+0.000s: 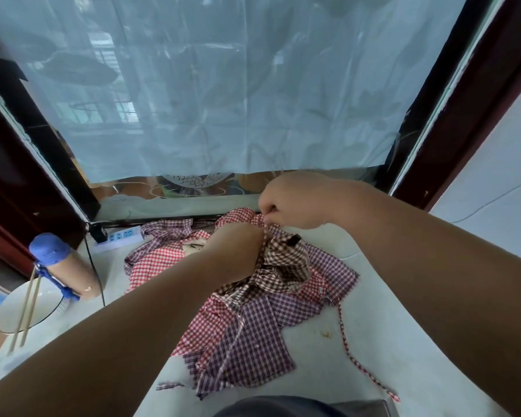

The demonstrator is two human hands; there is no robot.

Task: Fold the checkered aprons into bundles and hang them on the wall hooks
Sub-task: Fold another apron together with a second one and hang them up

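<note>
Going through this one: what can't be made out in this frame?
1. Left hand fingers: head view, sunk into the brown-checked apron; grip unclear.
2. Apron pile: overlapping layers hide the count, and which apron the red-checked edge pinched by the right hand belongs to.
3. Wall hooks: outside the head view.

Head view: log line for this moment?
aprons heaped, unfolded | right hand pinches red apron edge | left hand buried in brown apron

Soft daylight through the curtain (pixel 238 85), mild blur, faint shadows — wide-angle bending at edges
</note>
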